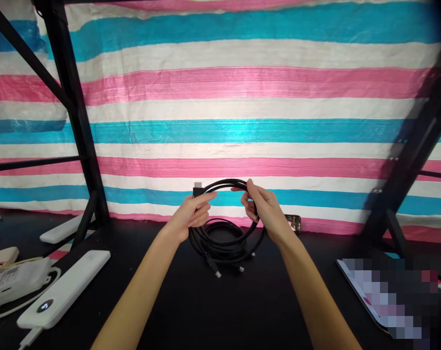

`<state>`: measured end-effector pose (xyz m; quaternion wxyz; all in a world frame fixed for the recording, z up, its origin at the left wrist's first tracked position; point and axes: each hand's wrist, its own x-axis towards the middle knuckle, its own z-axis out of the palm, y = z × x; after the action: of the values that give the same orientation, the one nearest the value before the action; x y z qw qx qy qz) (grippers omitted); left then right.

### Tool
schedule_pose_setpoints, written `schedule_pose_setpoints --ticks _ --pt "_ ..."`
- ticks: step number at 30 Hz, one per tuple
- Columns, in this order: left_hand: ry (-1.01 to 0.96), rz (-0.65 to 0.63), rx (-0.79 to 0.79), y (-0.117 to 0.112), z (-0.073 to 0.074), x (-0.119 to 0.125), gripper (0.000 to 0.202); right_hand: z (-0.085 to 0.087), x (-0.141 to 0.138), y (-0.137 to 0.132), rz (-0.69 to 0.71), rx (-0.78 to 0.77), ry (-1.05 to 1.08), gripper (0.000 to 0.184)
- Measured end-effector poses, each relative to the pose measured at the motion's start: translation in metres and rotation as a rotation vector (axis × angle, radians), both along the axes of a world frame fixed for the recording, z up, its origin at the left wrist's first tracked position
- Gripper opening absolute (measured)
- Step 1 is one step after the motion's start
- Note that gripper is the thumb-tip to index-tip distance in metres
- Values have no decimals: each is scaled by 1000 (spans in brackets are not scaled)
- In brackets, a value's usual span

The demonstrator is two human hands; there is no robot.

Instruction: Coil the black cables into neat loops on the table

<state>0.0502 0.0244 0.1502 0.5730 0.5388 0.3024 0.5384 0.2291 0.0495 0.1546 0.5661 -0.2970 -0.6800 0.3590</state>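
Between my two hands a black HDMI cable (pixel 225 183) is held up in a loose coil, its metal-tipped plug (pixel 198 188) sticking up at the left. My left hand (pixel 195 214) is closed around the coil's left side, near the plug. On the right side, my right hand (pixel 263 204) pinches the loops between thumb and fingers. Below and behind the raised coil, more coiled black cable (pixel 223 255) lies on the black table, with several light-tipped plugs at its near edge. Where the held loops overlap the lying ones, I cannot fully tell them apart.
A white oblong device (pixel 69 287) with a cord lies at the left, beside a white adapter (pixel 19 279). A phone (pixel 293 223) rests behind my right hand. On the right sits a tablet-like screen (pixel 366 291), partly blurred. Black frame posts (pixel 74 107) stand before a striped sheet (pixel 235 82).
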Motion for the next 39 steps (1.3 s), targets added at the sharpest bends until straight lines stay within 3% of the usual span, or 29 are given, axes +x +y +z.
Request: schedule_pose_setpoints --ticks 3,6,10,13,20,26,32,39 --pt "-93 -105 -19 1 6 -9 59 -2 -4 0 11 61 94 37" --pt "-153 -175 -10 2 8 -13 58 -4 -9 -2 -90 208 94 35" --pt "-77 -84 16 -1 8 -11 59 -4 -11 -7 -256 373 -25 29" --pt "58 17 49 -6 9 -7 60 -2 -9 -11 -278 424 -157 20" --pt "216 156 190 -16 11 -4 67 0 -10 -16 -374 549 -304 22" --pt "246 135 211 -16 9 -6 61 -3 -15 -18 -426 588 -274 19" --pt "346 59 271 -23 12 -1 64 -5 -15 -16 -413 519 -294 21" --pt "340 60 268 -19 7 5 57 -2 -10 -15 -468 523 -368 23"
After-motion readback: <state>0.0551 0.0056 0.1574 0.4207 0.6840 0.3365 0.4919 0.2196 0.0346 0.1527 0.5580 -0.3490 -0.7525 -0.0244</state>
